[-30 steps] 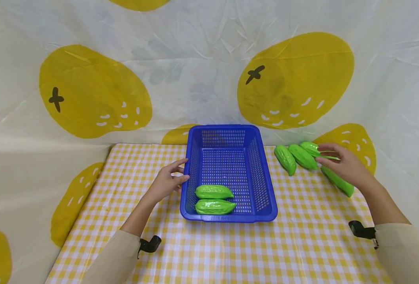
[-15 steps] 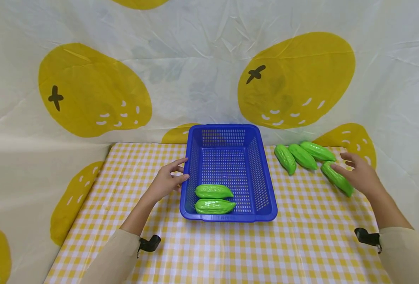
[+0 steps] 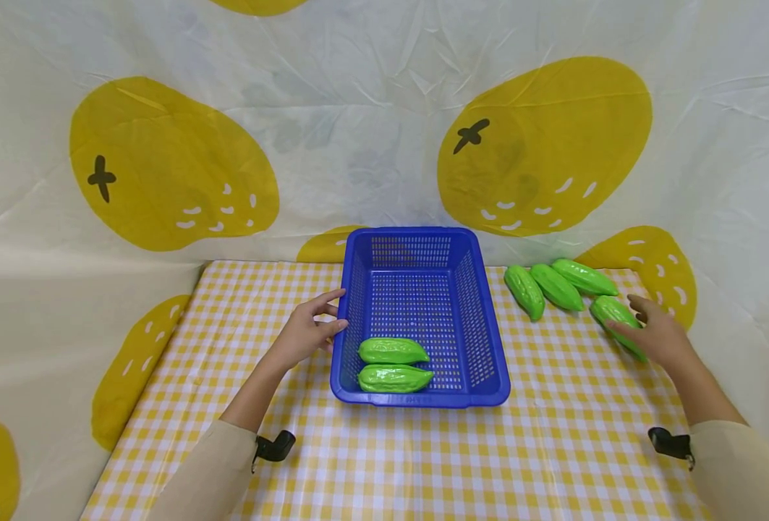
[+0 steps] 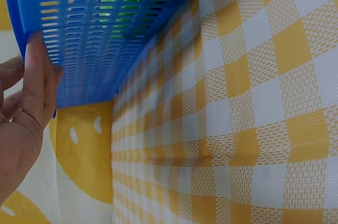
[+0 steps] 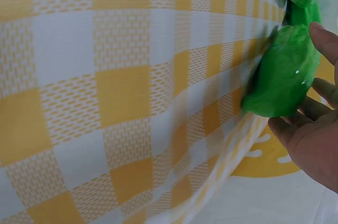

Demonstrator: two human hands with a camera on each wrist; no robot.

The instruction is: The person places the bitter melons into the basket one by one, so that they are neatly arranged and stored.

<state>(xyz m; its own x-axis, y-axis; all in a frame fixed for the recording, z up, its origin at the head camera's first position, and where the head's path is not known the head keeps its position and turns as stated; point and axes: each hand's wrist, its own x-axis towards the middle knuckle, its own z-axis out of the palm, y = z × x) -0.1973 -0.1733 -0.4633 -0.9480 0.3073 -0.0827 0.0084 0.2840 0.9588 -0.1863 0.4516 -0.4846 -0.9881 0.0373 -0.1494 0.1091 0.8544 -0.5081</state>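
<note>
In the head view a blue plastic basket (image 3: 419, 399) stands mid-table, with two green bitter melons (image 3: 393, 365) lying side by side at its near left. My left hand (image 3: 309, 329) holds its left rim; the left wrist view shows a finger against the perforated outer wall (image 4: 84, 49). At the right, my right hand (image 3: 660, 336) has its thumb and fingers around a bitter melon (image 3: 612, 311) lying on the cloth. The right wrist view shows the thumb on one side of that melon (image 5: 282, 76) and fingertips at its other side; my right hand (image 5: 317, 145) partly covers it.
Three more bitter melons (image 3: 556, 287) lie close together right of the basket, near the table's back edge. A yellow-checked cloth (image 3: 475, 463) covers the table. Behind and beside it hangs a white sheet (image 3: 358, 145) printed with yellow fruit.
My right hand has drawn back from the rearmost melon, moved right and nearer, and come down around the rightmost bitter melon. My left hand and the basket stay put.
</note>
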